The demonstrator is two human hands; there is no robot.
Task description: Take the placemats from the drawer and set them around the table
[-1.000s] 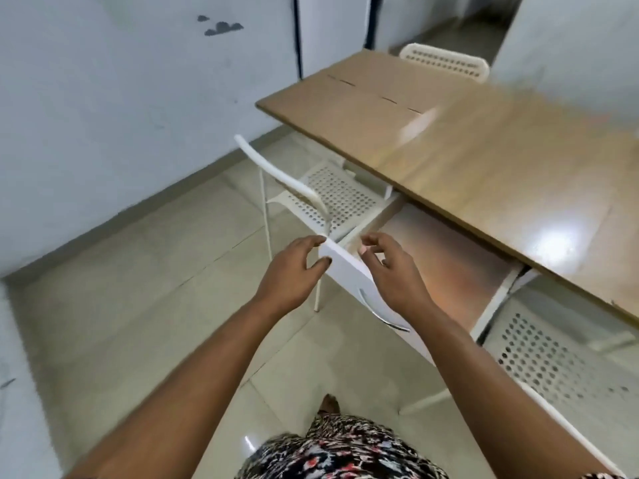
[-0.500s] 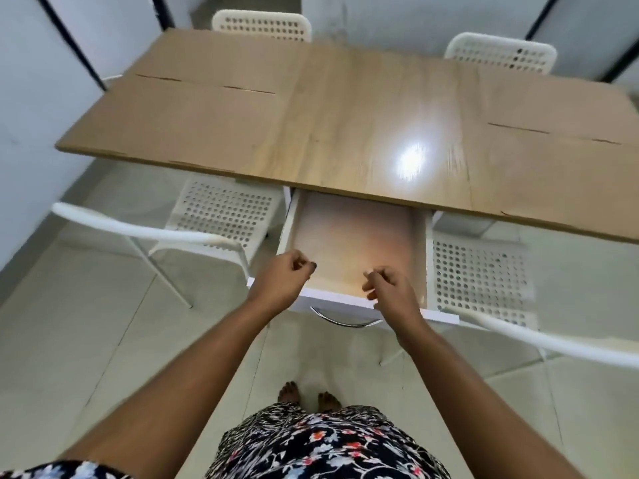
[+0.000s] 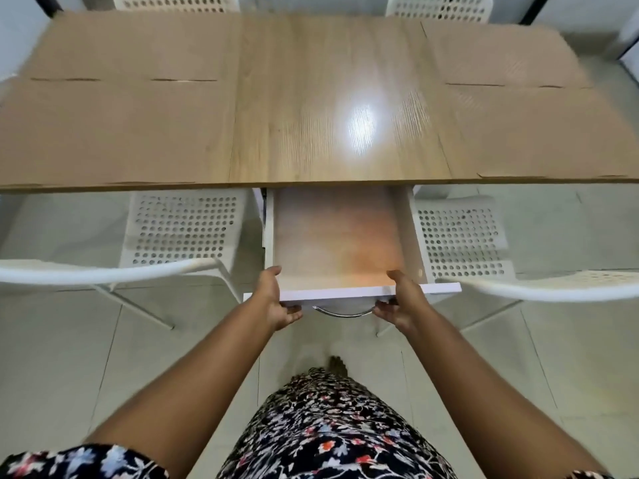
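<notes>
Drawer (image 3: 411,233): pulled out under the table (image 3: 311,98), centre frame — we see a pale sheet, perhaps placemats (image 3: 337,236), lying inside.
Left hand (image 3: 273,300): clamped on the white front panel (image 3: 349,292).
Right hand (image 3: 403,300): likewise — beside the metal handle (image 3: 342,312).

Tan wood table (image 3: 311,98); white drawer (image 3: 345,291); floral b/w dress (image 3: 328,426)

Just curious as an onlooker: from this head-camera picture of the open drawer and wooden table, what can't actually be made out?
- Back part of the white pull-out drawer: hidden under the light wooden table top.
- Placemats: none clearly distinguishable; the drawer's inside is a blurred orange-brown surface.
- Left hand and right hand fingers: partly hidden behind the drawer front.
- Far white perforated plastic chairs: cut off by the top edge.
</notes>
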